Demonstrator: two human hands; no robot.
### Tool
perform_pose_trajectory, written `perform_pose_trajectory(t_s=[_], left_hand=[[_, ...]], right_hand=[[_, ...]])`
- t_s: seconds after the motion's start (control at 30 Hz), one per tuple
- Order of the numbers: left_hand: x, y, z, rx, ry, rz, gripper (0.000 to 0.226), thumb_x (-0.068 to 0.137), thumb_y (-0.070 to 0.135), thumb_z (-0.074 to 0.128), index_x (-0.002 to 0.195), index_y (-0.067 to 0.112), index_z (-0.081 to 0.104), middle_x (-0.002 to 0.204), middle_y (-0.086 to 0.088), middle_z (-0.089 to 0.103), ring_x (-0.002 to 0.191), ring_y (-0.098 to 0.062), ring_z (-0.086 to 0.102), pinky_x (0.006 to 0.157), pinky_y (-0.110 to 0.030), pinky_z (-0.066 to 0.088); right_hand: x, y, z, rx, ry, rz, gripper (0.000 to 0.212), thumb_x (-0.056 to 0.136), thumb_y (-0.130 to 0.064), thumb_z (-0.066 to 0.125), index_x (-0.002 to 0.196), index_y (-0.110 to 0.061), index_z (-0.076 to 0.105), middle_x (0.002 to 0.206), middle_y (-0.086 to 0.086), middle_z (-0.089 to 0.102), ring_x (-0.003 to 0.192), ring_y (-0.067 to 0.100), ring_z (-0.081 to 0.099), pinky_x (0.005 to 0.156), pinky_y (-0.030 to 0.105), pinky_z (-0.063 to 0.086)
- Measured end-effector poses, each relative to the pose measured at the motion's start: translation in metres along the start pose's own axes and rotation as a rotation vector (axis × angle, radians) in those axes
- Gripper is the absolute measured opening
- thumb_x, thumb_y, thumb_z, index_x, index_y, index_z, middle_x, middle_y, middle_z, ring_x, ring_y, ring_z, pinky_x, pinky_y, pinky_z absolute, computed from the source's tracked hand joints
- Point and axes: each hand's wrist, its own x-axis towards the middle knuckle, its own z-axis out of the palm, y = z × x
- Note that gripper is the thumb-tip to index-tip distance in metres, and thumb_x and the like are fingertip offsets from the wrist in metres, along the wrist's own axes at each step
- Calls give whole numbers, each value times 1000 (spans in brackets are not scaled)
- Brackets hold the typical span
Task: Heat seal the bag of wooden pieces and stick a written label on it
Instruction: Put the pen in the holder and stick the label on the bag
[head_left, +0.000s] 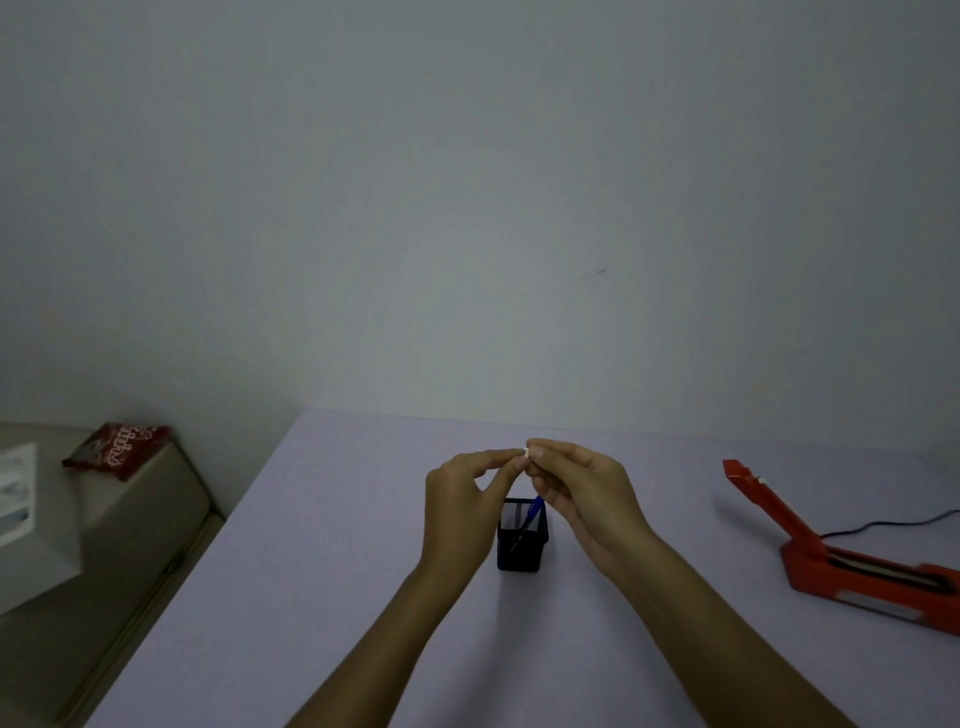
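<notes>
Two hands meet above a black mesh pen cup (522, 540) on a lilac table (322, 545), fingertips pinching one tiny white scrap (527, 451) between them. Left hand (462, 493) has thumb and forefinger curled onto the scrap from the cup's left; right hand (582, 488) nips it from the cup's right, other fingers folded loosely under. The scrap is too small to say for sure, but prob. a label or its backing, so the step in hand looks like label prep, peeling or separating, w/ the pen (531, 514) blue-capped and parked in the cup just below the hands. Red heat sealer (852, 561) sits well to the right of the cup, arm raised, cord trailing off behind it. The bag of wooden pieces isn't in view. Next move, by this reckoning: free the label w/o creasing it, then find the bag. Far left of the cup, off the table, a red packet (117, 449) lies on a beige surface.
</notes>
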Motion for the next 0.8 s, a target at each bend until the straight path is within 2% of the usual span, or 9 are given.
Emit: perform_pose_trajectory(t_s=[0.2,0.33,0.43,0.6,0.8], left_hand=[[-2,0,-2,-43,-4,-14,16,89,28,63,99,26,75,91,24,69,92,9,63,82,-8,49],[-3,-5,-3,-25,7,-7,17,91,28,61,100,23,75,95,14,74,92,4,65,82,-12,51],[-3,-5,-4,1,18,21,17,91,27,61,100,24,75,95,14,73,92,3,65,80,-10,50],[-4,-6,-8,43,41,95,17,92,23,59,98,24,75,89,22,68,90,14,58,75,-3,44],[-5,-20,-4,282,118,305,15,89,16,64,100,20,72,91,6,73,89,1,56,78,-2,41]], right_hand=[[0,5,0,58,-9,37,15,83,-10,71,98,-7,74,94,12,75,85,17,71,82,28,54],[-1,9,2,65,-13,48,16,82,-10,72,98,-6,74,93,13,75,84,17,71,79,27,55],[-2,9,4,81,-18,51,16,82,-9,72,97,-5,74,90,12,75,82,17,71,78,27,55],[-3,8,6,57,-47,42,17,81,-9,73,97,-6,74,92,10,76,85,17,72,82,28,55],[-2,10,9,56,-37,35,17,82,-7,71,98,-6,73,93,10,76,85,17,72,84,30,55]])
